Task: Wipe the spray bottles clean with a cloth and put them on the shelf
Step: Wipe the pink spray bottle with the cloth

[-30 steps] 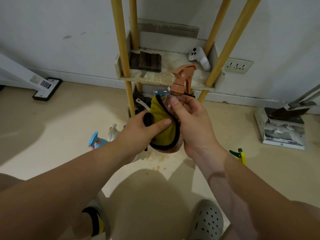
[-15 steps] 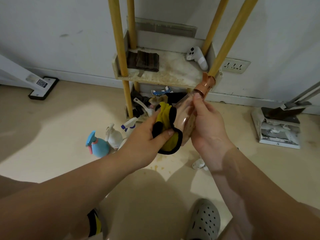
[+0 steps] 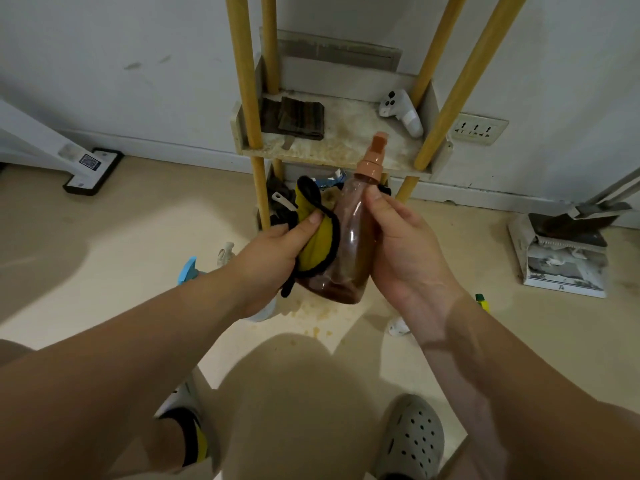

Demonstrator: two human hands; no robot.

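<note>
My right hand grips a brown translucent spray bottle with an orange trigger head, held nearly upright in front of the shelf. A yellow cloth with black edging is bunched in my left hand, which presses it against the bottle's left side. On the floor behind my left arm a blue-topped spray bottle and a white one are partly hidden. The nozzle of a green and yellow bottle shows by my right forearm.
The shelf has yellow posts and carries a dark folded cloth and a white controller. Clutter fills the space under it. A dustpan set lies at right, a white stand base at left. My feet are below.
The bottle has swung from tilted to the right back to nearly upright. The cloth has shifted to its left side, and both hands sit slightly lower in view.
</note>
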